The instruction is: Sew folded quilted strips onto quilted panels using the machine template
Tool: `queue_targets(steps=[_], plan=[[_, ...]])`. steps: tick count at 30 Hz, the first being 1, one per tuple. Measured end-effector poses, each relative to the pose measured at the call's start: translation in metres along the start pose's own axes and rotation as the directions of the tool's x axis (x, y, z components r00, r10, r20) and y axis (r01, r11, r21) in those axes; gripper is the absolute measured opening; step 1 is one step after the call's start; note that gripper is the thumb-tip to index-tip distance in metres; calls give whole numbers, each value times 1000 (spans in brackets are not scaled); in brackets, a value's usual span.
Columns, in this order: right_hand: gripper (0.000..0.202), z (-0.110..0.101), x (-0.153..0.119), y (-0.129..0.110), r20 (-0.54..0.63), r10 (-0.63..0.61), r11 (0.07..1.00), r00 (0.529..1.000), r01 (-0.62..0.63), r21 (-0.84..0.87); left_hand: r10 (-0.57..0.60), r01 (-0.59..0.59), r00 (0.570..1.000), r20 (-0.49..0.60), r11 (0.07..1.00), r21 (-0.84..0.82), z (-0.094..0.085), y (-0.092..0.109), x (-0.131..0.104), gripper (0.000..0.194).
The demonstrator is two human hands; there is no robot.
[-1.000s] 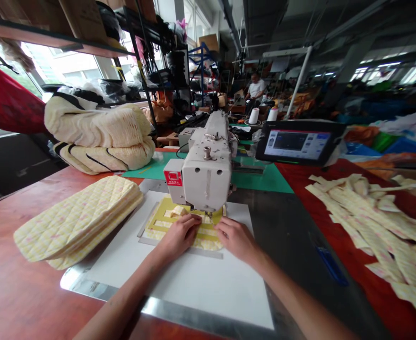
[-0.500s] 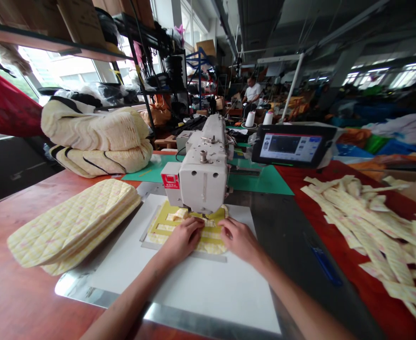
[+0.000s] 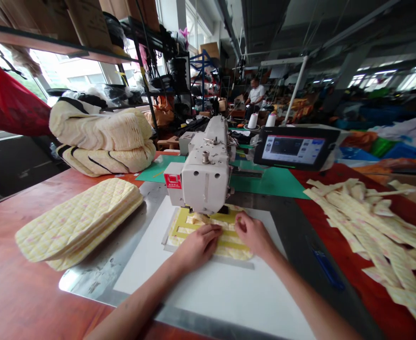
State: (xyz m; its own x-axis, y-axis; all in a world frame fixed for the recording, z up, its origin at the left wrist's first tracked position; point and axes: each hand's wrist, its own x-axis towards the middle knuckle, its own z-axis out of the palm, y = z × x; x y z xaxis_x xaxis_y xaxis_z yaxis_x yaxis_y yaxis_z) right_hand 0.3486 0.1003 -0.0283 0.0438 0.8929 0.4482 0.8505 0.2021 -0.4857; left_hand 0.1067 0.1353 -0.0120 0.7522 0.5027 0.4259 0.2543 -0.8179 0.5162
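Note:
Below the sewing machine head point(image 3: 206, 184), a quilted yellow pad point(image 3: 245, 255) lies under a yellow-green slotted template point(image 3: 182, 221) on a white sheet point(image 3: 151, 278). A pale fabric strip point(image 3: 198, 218) runs along a slot, with its left end curled up. My left hand point(image 3: 201, 244) rests over the template, fingers together and tips closed at the strip; the exact grip is partly hidden. To its right, my right hand point(image 3: 253, 232) has thumb and fingers pinched at the strip's right side, by the template's edge.
A stack of quilted pads point(image 3: 78, 219) lies left, with bundled cream pieces point(image 3: 101, 137) behind it. Loose fabric strips point(image 3: 381, 231) cover the right side. Blue-handled snips point(image 3: 325, 267) lie near them. A control screen point(image 3: 295, 147) stands behind; a person point(image 3: 255, 94) sits far back.
The white sheet, template and pad have shifted right relative to the machine head. Both my hands have moved right with them. The camera view has turned slightly.

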Motion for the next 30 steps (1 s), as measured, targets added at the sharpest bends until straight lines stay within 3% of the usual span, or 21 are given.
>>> queue_targets(steps=[3, 7, 11, 14, 19, 21, 25, 27, 30], plan=[[8, -34, -14, 25, -81, 38, 999, 996, -39, -14, 15, -14, 1000, -18, 997, 75, 6, 15, -1, 31], [7, -88, -53, 53, -123, 76, 989, 989, -90, -114, 47, -49, 999, 18, 995, 83, -1, 33, -17, 28], [9, -114, -83, 57, -80, 131, 983, 988, -140, -117, 38, -39, 999, 23, 997, 64, -12, 46, -41, 31], [14, -107, -78, 37, -39, 70, 991, 997, -74, -115, -16, 15, 1000, 0, 997, 72, -18, 51, -58, 31], [14, -78, -34, -4, -87, -73, 996, 994, 68, -53, -102, 117, 989, -110, 984, 136, -28, 57, -82, 26], [17, -73, -26, 3, -170, -30, 999, 985, 26, -25, -122, 149, 980, -160, 973, 174, -33, 56, -97, 25], [18, -75, -47, 57, -322, 137, 987, 937, -156, -32, -136, 209, 946, -294, 950, 231, -44, 48, -134, 23], [15, -76, -64, 75, -221, 143, 986, 965, -158, -52, -136, 229, 926, -351, 944, 239, -49, 43, -146, 22], [5, -71, -77, 70, -89, 61, 992, 994, -70, -109, -168, 270, 907, -387, 936, 226, -50, 41, -142, 22]])
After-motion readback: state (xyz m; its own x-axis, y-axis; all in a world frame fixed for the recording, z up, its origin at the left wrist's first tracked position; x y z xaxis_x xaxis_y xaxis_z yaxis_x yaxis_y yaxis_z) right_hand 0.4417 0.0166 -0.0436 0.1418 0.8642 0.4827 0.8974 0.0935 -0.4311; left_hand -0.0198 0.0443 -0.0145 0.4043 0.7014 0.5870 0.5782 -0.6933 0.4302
